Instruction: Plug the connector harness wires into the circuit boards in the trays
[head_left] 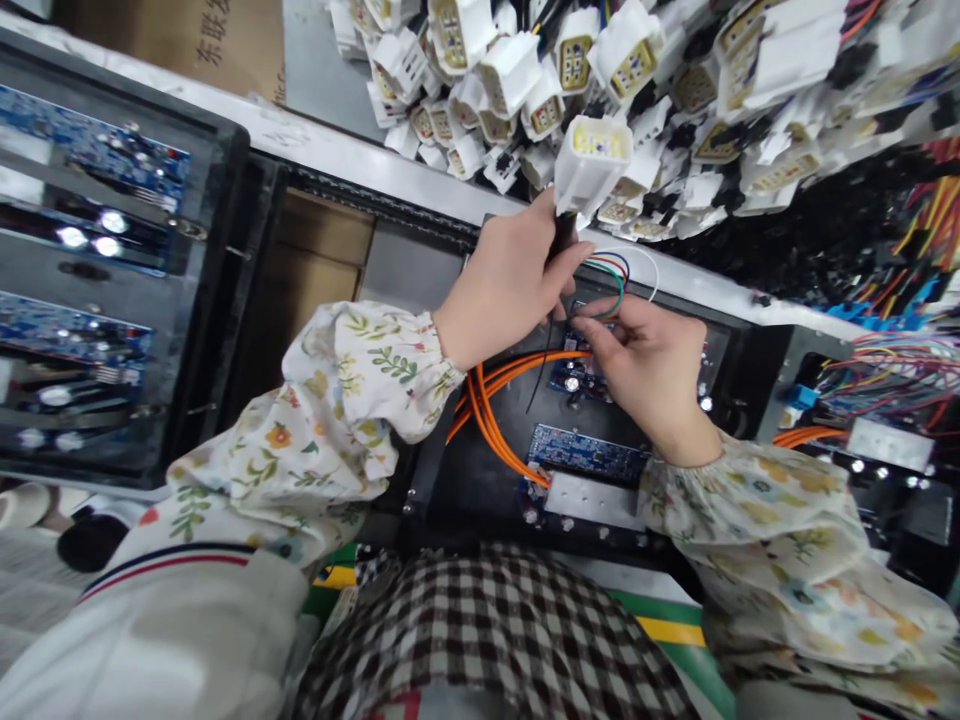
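My left hand (pixel 510 275) is closed round the black-sleeved base of a white wire connector (pixel 591 165), whose open face with yellow inside points up and away. Thin coloured wires (pixel 619 272), green, blue, red and white, loop from its underside toward my right hand (pixel 649 365). The fingertips of that hand pinch the wires, just above a blue circuit board (pixel 568 372). Below both hands lies a black tray (pixel 480 490) with a second blue board (pixel 585 450) and a silver metal block (pixel 592 500). Thick orange wires (pixel 487 425) curve across the tray's left side.
A large heap of white connectors (pixel 510 75) fills the shelf beyond a pale rail (pixel 322 140). Another black tray with blue boards (pixel 90 150) stands at the left. On the right is a tray (pixel 795 370) with bundled coloured wires (pixel 892 360). Cardboard (pixel 232 45) sits at the upper left.
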